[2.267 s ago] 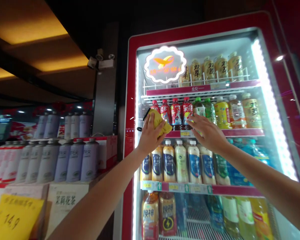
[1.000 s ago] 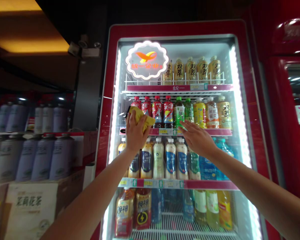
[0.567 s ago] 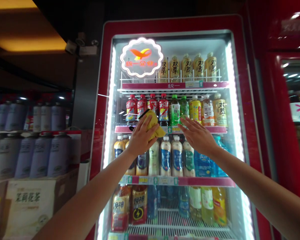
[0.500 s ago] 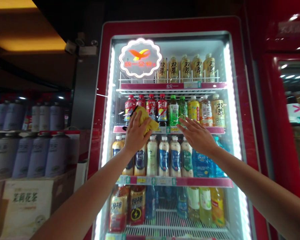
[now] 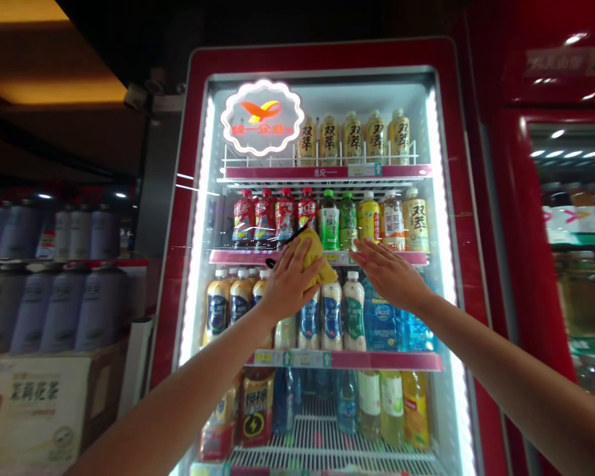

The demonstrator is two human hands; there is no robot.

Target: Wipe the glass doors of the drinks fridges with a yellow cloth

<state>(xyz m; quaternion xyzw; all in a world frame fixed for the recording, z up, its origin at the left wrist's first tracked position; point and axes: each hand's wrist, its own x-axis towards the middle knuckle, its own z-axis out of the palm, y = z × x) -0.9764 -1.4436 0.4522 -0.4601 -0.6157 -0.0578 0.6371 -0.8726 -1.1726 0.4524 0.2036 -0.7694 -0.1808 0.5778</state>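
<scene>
A yellow cloth with a dark edge is pressed by my left hand against the glass door of a red-framed drinks cooler. The fingers of that hand lie over the cloth, in front of the second and third shelves. To its right, my right hand is raised at the glass with its fingers stretched out and no object in it. Behind the hands stand red-capped bottles, a green tea bottle and white-capped bottles.
At the left, shelves hold several lilac canisters, with a carton below them. A second red cooler stands on the right. A lit logo sign is at the door's upper left.
My left hand and the cloth have moved right and slightly down across the glass, closer to my right hand. The view has shifted, so the cooler appears further left.
</scene>
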